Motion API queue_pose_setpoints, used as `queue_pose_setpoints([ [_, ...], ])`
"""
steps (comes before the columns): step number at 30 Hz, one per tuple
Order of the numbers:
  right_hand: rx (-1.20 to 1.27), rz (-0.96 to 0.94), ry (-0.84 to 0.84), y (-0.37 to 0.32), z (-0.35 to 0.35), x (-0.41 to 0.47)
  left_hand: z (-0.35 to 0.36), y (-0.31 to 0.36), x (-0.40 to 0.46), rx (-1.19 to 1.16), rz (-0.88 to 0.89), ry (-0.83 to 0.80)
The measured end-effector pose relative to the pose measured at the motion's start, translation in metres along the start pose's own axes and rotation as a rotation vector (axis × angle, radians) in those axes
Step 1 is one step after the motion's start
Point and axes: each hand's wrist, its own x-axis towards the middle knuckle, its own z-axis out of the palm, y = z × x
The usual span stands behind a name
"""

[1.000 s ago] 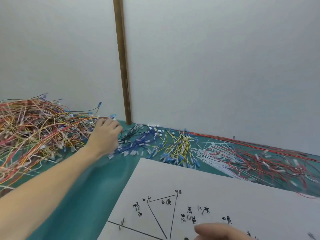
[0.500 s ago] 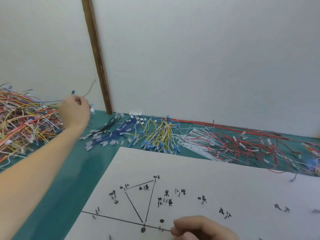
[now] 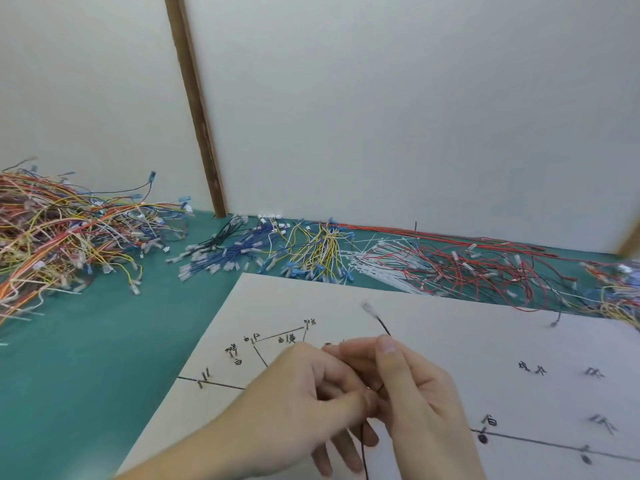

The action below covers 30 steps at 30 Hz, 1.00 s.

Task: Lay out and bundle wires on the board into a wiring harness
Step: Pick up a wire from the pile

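Black insulation marked the single wire (image 3: 383, 326) that both hands held above the white board (image 3: 450, 341), over the drawn triangle of the routing diagram (image 3: 277, 341). The right hand (image 3: 408, 386) pinched the wire between thumb and forefinger, with its clear terminal end (image 3: 367, 308) projecting beyond the fingertips toward the far edge of the board. The left hand (image 3: 311, 389) had its fingers curled and closed on the same wire just beside the right hand; the lower run of the wire dropped between the hands toward the near edge of the board. The exact contact under the left fingers was hidden. The wire was therefore off the board surface and not yet laid on any marked line. Several faults appeared possible from this position. A loose pinch could let the thin wire slip, so that the free terminal end swung off the intended mark. The hands covered part of the diagram, which could cause placement on the wrong labelled branch. Excess pull between the two grips could kink the conductor or strain the terminal crimp. Beyond the far edge of the board lay the sorted blue wires (image 3: 221, 258), yellow wires (image 3: 318, 251) and red wires (image 3: 478, 268), and left of the board the mixed tangle (image 3: 62, 230); a trailing end could snag these.
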Motion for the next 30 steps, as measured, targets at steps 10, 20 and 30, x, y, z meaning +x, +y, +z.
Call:
queue_pose_setpoints([
  [10,-0.685,0.099,-0.039,0.013,0.017,-0.003,-0.063,0.003,0.058,0.182,0.084,0.009],
  [20,-0.808,0.124,0.001,0.028,0.012,-0.019,-0.08,-0.032,0.086,0.294,0.123,0.101],
  [30,-0.982,0.096,0.001,0.033,0.022,-0.024,-0.079,-0.041,0.088,0.428,0.17,0.095],
])
